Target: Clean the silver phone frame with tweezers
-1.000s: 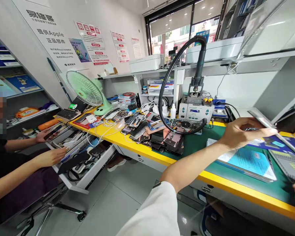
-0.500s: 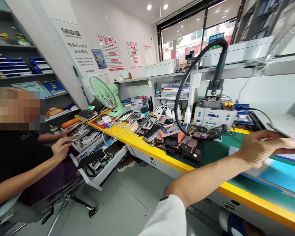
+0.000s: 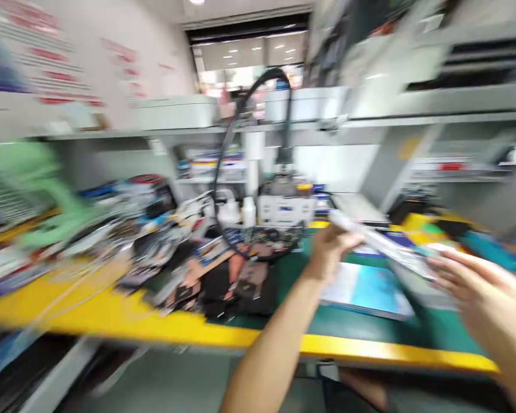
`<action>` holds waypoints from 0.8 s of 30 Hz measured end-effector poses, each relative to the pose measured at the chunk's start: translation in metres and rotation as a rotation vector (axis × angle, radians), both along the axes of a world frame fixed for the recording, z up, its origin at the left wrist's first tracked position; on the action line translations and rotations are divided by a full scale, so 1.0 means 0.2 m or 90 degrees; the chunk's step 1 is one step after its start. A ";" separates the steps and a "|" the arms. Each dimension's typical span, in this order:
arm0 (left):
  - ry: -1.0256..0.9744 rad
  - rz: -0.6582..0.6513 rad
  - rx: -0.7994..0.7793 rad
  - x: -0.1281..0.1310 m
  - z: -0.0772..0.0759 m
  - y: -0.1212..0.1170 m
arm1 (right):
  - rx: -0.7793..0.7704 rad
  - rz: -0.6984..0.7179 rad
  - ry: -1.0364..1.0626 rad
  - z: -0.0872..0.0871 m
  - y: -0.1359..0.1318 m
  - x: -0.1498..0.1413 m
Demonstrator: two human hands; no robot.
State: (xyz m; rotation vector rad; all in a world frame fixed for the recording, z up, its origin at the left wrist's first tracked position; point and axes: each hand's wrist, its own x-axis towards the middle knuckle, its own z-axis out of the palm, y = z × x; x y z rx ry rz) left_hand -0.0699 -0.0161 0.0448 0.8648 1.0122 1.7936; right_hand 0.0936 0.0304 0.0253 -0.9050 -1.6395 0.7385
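A thin, pale slab (image 3: 380,244) is held above the green mat (image 3: 344,328) of the workbench (image 3: 155,324), tilted so that its left end is raised higher than its right. The left end is grasped between the thumb and fingers of the left hand (image 3: 332,249). The right hand (image 3: 481,281) is placed at the other end, with its fingers extended towards the slab; because the view is blurred, it cannot be told whether that end is gripped or merely met by the fingertips. Below the slab, a blue-and-white booklet (image 3: 370,287) is laid flat on the mat. To the left, phone parts (image 3: 236,281) are heaped across the bench, with a white bottle (image 3: 249,213) and a grey control unit (image 3: 285,210) set behind them. A black hose (image 3: 219,178) is looped above the heap, and a green fan (image 3: 47,178) is seen at the far left.
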 end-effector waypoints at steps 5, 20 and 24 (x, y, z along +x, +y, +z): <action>-0.120 -0.189 0.201 -0.05 -0.16 0.18 | -0.063 -0.071 0.135 0.10 0.09 0.24; 0.058 0.000 0.172 -0.02 -0.12 0.04 | -0.105 0.432 -0.037 0.27 0.16 0.05; 0.161 -0.007 0.178 -0.02 -0.12 0.05 | -0.022 0.403 -0.014 0.20 0.16 0.05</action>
